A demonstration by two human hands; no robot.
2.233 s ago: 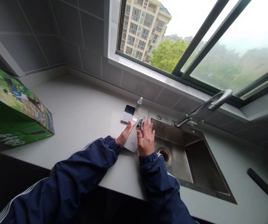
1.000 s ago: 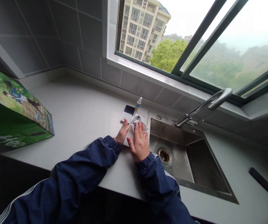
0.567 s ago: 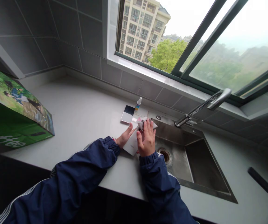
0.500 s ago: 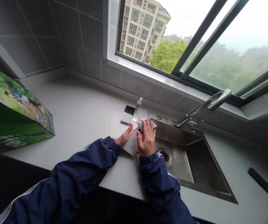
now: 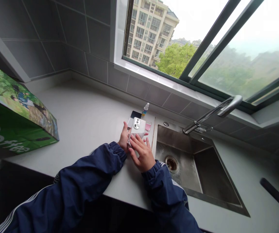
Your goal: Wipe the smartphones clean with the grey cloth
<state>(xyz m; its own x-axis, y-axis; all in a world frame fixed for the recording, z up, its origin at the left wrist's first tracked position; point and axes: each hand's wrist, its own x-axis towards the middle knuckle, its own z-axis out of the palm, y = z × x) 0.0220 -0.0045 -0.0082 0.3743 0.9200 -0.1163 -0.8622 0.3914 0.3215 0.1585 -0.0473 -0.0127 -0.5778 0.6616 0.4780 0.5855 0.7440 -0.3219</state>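
Note:
A white phone (image 5: 138,126) is tilted up off the grey counter (image 5: 86,123), back side and camera ring facing me. My left hand (image 5: 124,136) grips its left edge, fingers curled round it. My right hand (image 5: 141,152) lies with fingers stretched flat over the phone's lower half; whether a cloth is under them I cannot tell. A pinkish cloth or pad (image 5: 148,126) shows just right of the phone. Behind it lie a second, dark phone (image 5: 134,114) and a small spray bottle (image 5: 145,109).
A steel sink (image 5: 195,168) with a drain (image 5: 171,163) lies right of my hands, and a tap (image 5: 214,111) reaches over it. A green coffee box (image 5: 15,119) stands at the far left. Grey tiled wall and a window run along the back.
The phone has moved left, away from the sink edge, and now shows its camera. My right hand has slid down from the phone's top to its lower half. The crumpled cloth no longer shows under it.

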